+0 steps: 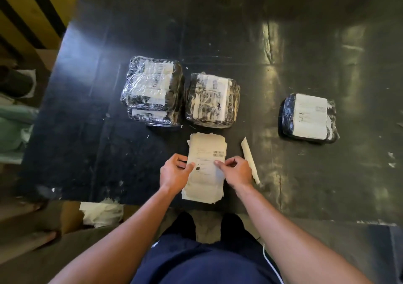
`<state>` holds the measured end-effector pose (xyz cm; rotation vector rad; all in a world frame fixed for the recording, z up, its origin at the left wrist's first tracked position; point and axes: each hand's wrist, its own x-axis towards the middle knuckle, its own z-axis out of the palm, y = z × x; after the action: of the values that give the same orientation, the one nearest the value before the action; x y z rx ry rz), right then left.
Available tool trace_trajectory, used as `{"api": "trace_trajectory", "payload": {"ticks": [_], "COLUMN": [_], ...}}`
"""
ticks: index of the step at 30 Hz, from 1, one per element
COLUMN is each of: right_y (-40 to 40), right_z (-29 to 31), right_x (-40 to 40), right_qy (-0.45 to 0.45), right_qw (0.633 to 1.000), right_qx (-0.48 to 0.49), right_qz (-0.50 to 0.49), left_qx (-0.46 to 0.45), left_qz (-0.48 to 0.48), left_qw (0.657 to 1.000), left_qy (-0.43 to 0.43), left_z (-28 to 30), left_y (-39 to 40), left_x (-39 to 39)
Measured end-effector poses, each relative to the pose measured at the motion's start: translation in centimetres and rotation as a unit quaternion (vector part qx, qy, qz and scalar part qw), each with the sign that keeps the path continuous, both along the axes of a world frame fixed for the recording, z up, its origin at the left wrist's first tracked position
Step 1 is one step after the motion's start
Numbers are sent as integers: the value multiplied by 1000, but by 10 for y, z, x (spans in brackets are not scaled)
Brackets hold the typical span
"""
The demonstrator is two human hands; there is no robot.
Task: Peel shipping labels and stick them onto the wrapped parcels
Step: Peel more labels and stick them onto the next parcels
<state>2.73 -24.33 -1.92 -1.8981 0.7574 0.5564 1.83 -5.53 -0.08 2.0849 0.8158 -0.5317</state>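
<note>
Both hands, left hand [174,172] and right hand [236,170], pinching top barcoded label [207,163], print unreadable

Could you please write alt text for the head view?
Both hands, left hand and right hand, pinch the top sheet of a label stack on a black table; wrapped parcels lie beyond.

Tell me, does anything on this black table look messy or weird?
A little. The label stack under both hands is fanned out, its edges not lined up. A rolled paper strip lies loose beside the right hand. Crumpled paper sits on the floor below the table edge.
</note>
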Motion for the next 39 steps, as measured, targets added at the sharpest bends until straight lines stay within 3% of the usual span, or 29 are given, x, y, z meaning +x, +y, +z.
{"api": "trace_trajectory", "payload": {"ticks": [13, 17, 19, 24, 26, 30, 35, 39], "right_y": [-32, -48, -50, -44, -37, -28, -35, -42], "right_z": [2, 29, 50, 86, 98, 128, 176, 207], "right_x": [-5, -8, -7, -5, -4, -1, 12, 26], "right_qy": [40, 7, -25, -85, -110, -155, -232, -246], "right_qw": [990, 982, 979, 969, 965, 956, 925, 919], "right_qx": [105, 162, 189, 231, 236, 245, 298, 296], "right_qz": [-89, -92, -78, -36, -10, 38, 52, 81], "left_qx": [-16, 21, -11, -219, -262, -285, -296, -281], "left_qz": [-16, -14, -11, -49, -49, -23, -29, -31], "left_qw": [1000, 999, 997, 972, 960, 946, 939, 940], "left_qy": [18, -41, -76, -74, -89, -150, -170, -190], "left_z": [-3, 11, 27, 82, 101, 128, 153, 167], "left_y": [7, 7, 5, -5, -6, -2, 9, 14], "left_x": [4, 4, 5, 15, 19, 25, 28, 28]}}
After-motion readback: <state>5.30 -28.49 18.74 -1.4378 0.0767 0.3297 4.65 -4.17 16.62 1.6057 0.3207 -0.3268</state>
